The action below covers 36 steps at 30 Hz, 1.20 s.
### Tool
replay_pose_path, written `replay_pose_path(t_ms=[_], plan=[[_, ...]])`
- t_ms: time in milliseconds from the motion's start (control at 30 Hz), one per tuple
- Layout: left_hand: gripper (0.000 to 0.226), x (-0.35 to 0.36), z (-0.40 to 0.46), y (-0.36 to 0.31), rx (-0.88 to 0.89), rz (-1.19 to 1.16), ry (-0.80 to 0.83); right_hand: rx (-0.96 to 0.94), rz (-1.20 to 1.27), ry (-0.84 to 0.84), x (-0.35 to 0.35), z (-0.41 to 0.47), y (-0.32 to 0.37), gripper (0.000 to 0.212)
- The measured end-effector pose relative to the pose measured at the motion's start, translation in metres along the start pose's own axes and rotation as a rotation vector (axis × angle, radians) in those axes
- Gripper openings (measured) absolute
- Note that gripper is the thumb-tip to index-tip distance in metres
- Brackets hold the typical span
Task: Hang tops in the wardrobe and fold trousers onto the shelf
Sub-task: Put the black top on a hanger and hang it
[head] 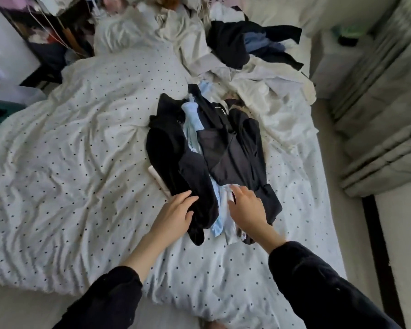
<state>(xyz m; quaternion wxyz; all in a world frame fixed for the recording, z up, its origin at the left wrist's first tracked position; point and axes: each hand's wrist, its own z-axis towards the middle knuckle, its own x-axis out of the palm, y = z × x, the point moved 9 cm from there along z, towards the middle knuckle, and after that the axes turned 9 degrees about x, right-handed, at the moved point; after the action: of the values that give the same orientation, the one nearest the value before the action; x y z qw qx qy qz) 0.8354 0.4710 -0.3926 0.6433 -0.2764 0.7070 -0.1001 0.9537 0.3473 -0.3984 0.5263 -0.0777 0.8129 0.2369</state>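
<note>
A: Where are the clothes lying?

B: A pile of dark garments (pixel 214 148) is lying mid-bed on the dotted duvet (pixel 81 150), with a pale blue piece (pixel 217 219) showing at its near end.

A: And the hands?

B: The left hand (pixel 176 214) is resting on a black garment (pixel 199 198), fingers relaxed. The right hand (pixel 246 207) is seemingly pinching a white fabric edge (pixel 229 193); blur is making that uncertain.

Hidden: my right hand's (pixel 246 205) fingertips, sunk in pale cloth of the clothes pile (pixel 211 150) | Cut off: my sleeves, bottom edge; curtain (pixel 384 103), right edge | Blurred: clutter (pixel 45 32) at top left, unreadable | Unclear: which dark garments are trousers
</note>
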Motion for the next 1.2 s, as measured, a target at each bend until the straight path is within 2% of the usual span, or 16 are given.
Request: replay_pose_path(t_ms=[133, 200, 267, 367, 467, 600, 667, 833, 933, 1100, 1200], plan=[[0.044, 0.015, 0.044, -0.012, 0.079, 0.1, -0.037, 0.098, -0.022, -0.058, 0.002, 0.044, -0.037, 0.054], [0.038, 0.013, 0.058, -0.025, 0.179, 0.207, -0.139, 0.095, -0.071, -0.033, 0.009, 0.057, -0.043, 0.052], [0.03, 0.02, 0.079, -0.037, 0.25, 0.323, -0.167, 0.093, -0.114, 0.013, 0.019, 0.071, -0.049, 0.044], [0.036, 0.036, 0.105, -0.048, 0.26, 0.419, -0.107, 0.089, -0.105, 0.026, 0.029, 0.081, -0.056, 0.032], [0.044, 0.048, 0.125, -0.05, 0.259, 0.493, -0.055, 0.08, 0.057, 0.004, 0.024, 0.084, -0.062, 0.029], [0.017, 0.026, 0.135, -0.061, 0.306, 0.42, -0.22, 0.081, 0.309, 0.047, 0.008, 0.078, -0.069, 0.019], [0.006, 0.017, 0.134, -0.068, 0.342, 0.325, -0.238, 0.109, 0.434, 0.069, -0.004, 0.072, -0.075, 0.018], [0.023, -0.011, 0.135, -0.091, 0.348, 0.076, -0.171, 0.152, 0.645, 0.07, -0.046, 0.053, -0.084, 0.006], [0.018, -0.03, 0.136, -0.119, 0.419, 0.036, -0.154, 0.189, 0.729, 0.012, -0.077, 0.035, -0.098, 0.005], [0.017, -0.051, 0.134, -0.184, 0.615, -0.008, -0.163, 0.241, 0.746, -0.174, -0.132, -0.016, -0.122, 0.01], [0.028, -0.055, 0.115, -0.232, 0.775, -0.044, -0.13, 0.315, 0.788, -0.326, -0.153, -0.068, -0.141, 0.01]])
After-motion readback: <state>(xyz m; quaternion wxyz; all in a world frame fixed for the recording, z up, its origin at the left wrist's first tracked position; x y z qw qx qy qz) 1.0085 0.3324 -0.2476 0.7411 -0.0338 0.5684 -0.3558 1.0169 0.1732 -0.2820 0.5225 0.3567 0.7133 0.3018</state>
